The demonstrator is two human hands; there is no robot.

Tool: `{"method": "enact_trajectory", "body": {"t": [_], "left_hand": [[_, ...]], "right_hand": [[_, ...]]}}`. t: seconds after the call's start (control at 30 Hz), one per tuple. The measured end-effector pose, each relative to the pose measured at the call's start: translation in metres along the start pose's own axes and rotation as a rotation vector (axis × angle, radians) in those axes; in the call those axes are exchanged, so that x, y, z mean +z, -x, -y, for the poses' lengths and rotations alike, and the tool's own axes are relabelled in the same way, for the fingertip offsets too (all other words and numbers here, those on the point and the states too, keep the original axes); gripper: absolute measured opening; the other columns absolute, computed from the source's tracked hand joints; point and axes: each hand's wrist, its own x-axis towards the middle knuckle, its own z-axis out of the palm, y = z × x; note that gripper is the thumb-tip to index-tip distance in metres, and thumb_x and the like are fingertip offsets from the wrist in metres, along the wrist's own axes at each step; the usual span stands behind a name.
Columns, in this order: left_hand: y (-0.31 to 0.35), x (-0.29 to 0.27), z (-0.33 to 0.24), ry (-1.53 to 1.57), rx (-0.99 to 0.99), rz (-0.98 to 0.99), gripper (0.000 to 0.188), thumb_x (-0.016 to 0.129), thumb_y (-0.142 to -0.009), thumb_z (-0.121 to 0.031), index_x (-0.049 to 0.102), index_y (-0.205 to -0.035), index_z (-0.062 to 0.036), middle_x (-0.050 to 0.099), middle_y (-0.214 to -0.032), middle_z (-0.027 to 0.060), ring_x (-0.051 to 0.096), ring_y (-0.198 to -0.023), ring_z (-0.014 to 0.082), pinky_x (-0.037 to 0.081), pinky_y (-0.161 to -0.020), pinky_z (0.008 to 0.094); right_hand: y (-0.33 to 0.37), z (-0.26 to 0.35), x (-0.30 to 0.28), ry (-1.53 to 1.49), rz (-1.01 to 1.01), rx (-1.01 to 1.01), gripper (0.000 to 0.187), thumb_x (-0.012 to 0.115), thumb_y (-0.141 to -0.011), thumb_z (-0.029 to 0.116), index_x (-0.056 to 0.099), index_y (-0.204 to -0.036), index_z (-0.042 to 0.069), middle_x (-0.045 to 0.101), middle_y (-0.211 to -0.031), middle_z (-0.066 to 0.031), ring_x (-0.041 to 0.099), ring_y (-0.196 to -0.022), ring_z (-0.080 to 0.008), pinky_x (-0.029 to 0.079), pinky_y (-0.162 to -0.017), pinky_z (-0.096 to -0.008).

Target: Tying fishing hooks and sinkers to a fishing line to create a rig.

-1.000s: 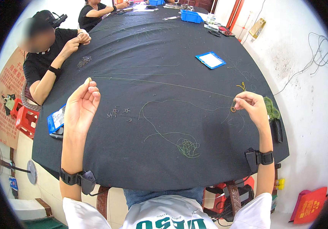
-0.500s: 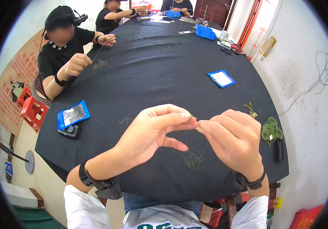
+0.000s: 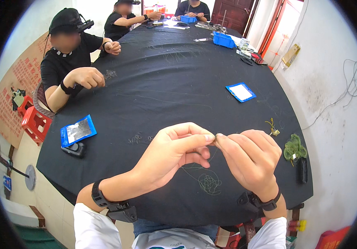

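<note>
Green thread (image 3: 209, 184): 1 loose coil on near part of black tabletop (image 3: 166, 116), strand rising from it. Left hand (image 3: 168, 153) and right hand (image 3: 249, 159): fingertips pinched on thread, just beside each other. Blue-edged packet (image 3: 241, 92) beyond, right.

Red chars. on tan board (image 3: 14, 89), L side; green letters, cut off, on white tee (image 3: 176, 240).

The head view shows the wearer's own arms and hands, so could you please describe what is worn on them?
The left grip and right grip are ungloved. Each forearm carries a black strap with a boxy black unit attached. Loose white sleeves come down the arms, with no markings visible on them.
</note>
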Motion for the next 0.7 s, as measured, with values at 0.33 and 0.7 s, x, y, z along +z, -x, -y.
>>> {"method": "enact_trajectory", "body": {"t": [0.33,0.7], "left_hand": [[0.0017,0.0026,-0.0025,-0.055,0.053,-0.017,0.01,0.059,-0.087,-0.01,0.061,-0.089,0.0002,0.06,-0.078,0.0042,0.05,-0.059,0.0064,0.041,-0.049,0.0223],[0.0033,0.0014,-0.0016,-0.136,0.052,-0.009,0.01,0.06,-0.087,-0.01,0.062,-0.088,-0.0006,0.057,-0.073,0.0006,0.044,-0.057,0.004,0.033,-0.049,0.0175]], "right_hand": [[0.0048,-0.0051,0.0032,0.001,-0.058,-0.036,0.025,0.066,-0.059,0.009,0.066,-0.083,0.003,0.059,-0.073,-0.0022,0.055,-0.059,-0.0151,0.045,-0.053,-0.0262],[0.0036,-0.0036,0.0015,-0.007,-0.075,-0.032,0.026,0.066,-0.059,0.009,0.066,-0.084,0.004,0.06,-0.073,-0.0022,0.055,-0.06,-0.0147,0.046,-0.054,-0.026]]}}
